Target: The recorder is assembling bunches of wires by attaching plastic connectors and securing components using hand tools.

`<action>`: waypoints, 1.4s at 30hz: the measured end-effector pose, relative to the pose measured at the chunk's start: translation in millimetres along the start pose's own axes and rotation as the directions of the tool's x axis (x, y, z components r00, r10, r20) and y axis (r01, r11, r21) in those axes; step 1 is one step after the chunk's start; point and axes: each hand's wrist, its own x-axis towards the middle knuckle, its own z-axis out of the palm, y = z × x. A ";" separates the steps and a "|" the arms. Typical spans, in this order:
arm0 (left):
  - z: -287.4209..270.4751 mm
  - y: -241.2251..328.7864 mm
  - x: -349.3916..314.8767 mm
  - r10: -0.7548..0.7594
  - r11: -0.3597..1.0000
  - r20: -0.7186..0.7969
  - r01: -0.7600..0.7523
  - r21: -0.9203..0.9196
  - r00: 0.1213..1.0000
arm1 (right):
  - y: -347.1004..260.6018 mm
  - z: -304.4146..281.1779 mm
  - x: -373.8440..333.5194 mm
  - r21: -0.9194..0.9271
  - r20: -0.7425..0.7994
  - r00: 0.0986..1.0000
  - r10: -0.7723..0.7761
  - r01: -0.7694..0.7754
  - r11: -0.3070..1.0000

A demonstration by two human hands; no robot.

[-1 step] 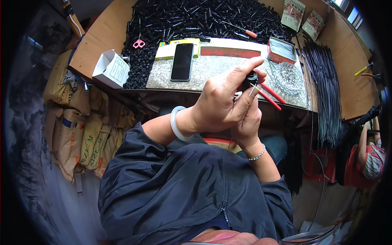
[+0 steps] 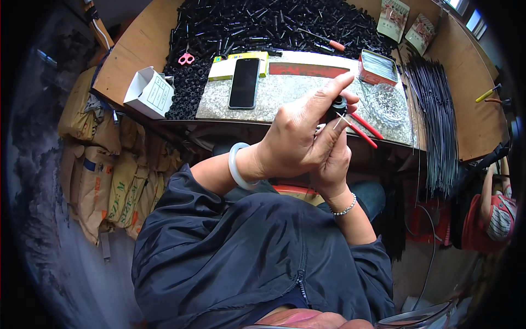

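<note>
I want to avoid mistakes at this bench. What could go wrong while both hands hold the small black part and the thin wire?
The small black part is pinched only at the fingertips of the left hand, over the table edge; it could drop into the lap. The thin wire by the right hand might prick a finger. The red-handled pliers lie near the edge and could be knocked off.

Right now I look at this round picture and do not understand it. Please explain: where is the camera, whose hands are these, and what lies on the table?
The camera sits on a person's head and looks down; its wide lens bends the edges. The left hand and right hand belong to that person and together hold a small black part and red-handled pliers. On the stone slab lies a black phone. Behind it is a heap of black parts, with pink scissors at its left edge.
</note>
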 end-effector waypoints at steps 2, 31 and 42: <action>1.4 0.2 0.1 0.023 0.999 0.012 -0.024 0.045 1.000 | 0.9 -0.5 -1.4 -0.018 0.015 1.000 -0.003 0.003 1.000; -4.7 -8.1 5.3 -0.225 0.713 0.540 0.515 -0.476 0.811 | 15.3 -17.0 -10.3 0.258 0.306 0.935 -0.180 0.100 0.961; 10.5 -15.5 -15.2 -0.251 0.915 0.010 0.241 -0.324 0.968 | -23.3 -47.7 31.9 -0.188 0.049 0.977 -0.209 0.214 0.959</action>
